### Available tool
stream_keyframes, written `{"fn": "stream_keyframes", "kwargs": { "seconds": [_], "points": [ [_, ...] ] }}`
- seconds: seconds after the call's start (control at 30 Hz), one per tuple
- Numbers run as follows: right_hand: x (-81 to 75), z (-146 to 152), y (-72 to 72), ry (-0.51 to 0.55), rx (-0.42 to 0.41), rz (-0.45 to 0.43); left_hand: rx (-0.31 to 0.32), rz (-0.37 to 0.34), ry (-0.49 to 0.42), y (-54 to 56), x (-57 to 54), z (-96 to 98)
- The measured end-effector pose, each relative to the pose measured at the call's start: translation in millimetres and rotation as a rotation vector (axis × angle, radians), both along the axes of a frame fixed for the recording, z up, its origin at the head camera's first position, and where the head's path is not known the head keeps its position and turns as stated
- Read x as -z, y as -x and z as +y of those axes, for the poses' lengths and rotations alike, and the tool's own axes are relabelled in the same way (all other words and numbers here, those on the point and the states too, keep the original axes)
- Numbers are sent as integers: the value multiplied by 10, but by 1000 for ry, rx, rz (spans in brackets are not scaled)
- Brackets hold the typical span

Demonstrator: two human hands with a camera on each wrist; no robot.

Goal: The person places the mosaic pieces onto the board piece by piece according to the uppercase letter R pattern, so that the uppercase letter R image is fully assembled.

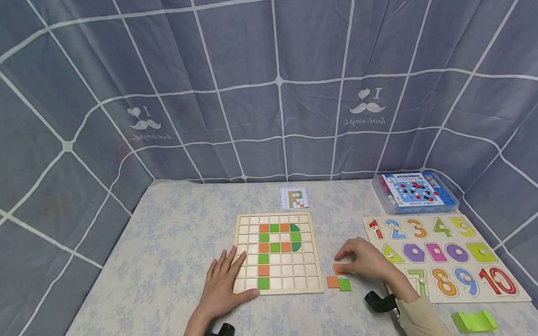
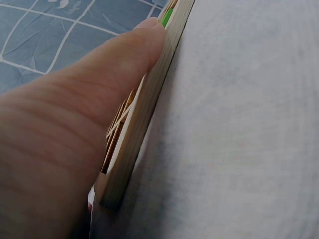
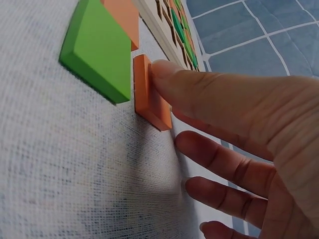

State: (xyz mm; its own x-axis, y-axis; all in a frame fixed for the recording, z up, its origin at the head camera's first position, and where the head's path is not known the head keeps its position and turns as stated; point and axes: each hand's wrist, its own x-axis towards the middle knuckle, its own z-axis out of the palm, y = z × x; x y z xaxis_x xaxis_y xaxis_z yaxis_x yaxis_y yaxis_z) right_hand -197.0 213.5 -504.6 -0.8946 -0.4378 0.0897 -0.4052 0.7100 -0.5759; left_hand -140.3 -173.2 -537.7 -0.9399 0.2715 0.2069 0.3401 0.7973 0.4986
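Note:
A wooden grid board (image 1: 305, 270) lies on the table, with orange, light green and dark green tiles forming a P shape in its cells. My left hand (image 1: 222, 284) rests on the board's left lower corner, fingers spread. In the left wrist view the thumb (image 2: 134, 47) lies over the board's near edge (image 2: 144, 119). Right of the board, my right hand (image 1: 365, 259) pinches an orange square tile (image 3: 143, 92) at the table surface, thumb on its face; the index finger is partly hidden behind. Beside it lie another orange tile (image 1: 332, 282) and a green tile (image 1: 344, 285).
Behind the board lies a pattern card (image 1: 294, 197) showing a P. A number and shape puzzle board (image 1: 434, 271) lies at the right, partly under the right forearm. Behind it stands a plastic box (image 1: 416, 192). A bright green holder (image 1: 474, 322) sits near the front right.

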Motion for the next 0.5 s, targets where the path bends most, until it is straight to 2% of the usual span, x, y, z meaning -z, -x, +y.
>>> {"fn": "stream_keyframes", "kwargs": {
  "seconds": [0.5],
  "points": [
    [-3, -7, 0, 13, -1, -9, -6, 0, 3, 10, 22, -2]
  ]
}}
